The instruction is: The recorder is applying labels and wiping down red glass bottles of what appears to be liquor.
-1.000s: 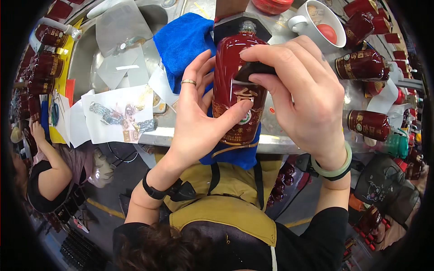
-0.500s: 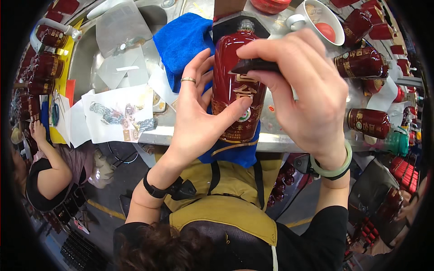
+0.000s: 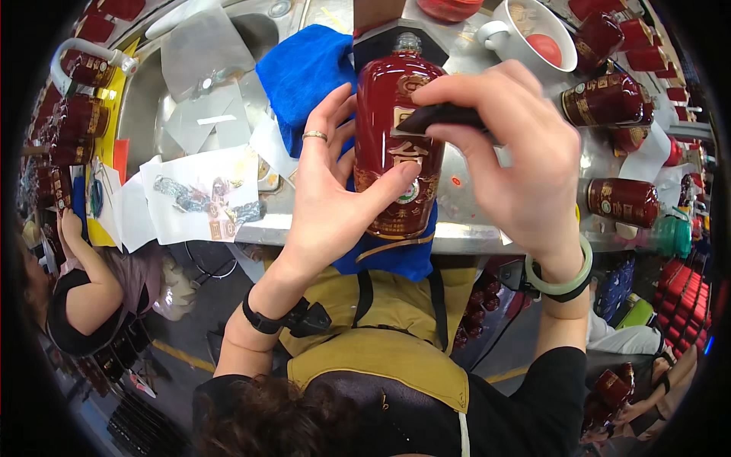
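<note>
A dark red glass bottle with raised gold lettering lies tilted in front of me, its clear neck pointing away. My left hand grips its lower left side, fingers behind and thumb across the front beside a small round green-and-white sticker. Between the thumb and fingers of my right hand is a flat, dark, pointed piece, which looks like a scraper. Its tip rests at the gold lettering on the bottle's front. Beneath the bottle's base lies a blue cloth at the counter edge.
Another blue cloth lies beside the metal sink. A sheet with decal remnants is at the left. A white mug stands far right, with several red bottles lying below it. Co-workers' arms show at both sides.
The dark piece and my right hand have shifted a little, and its tip sits slightly lower on the lettering. The bottle has moved slightly left. At far right, a co-worker's arms and bottles have moved.
</note>
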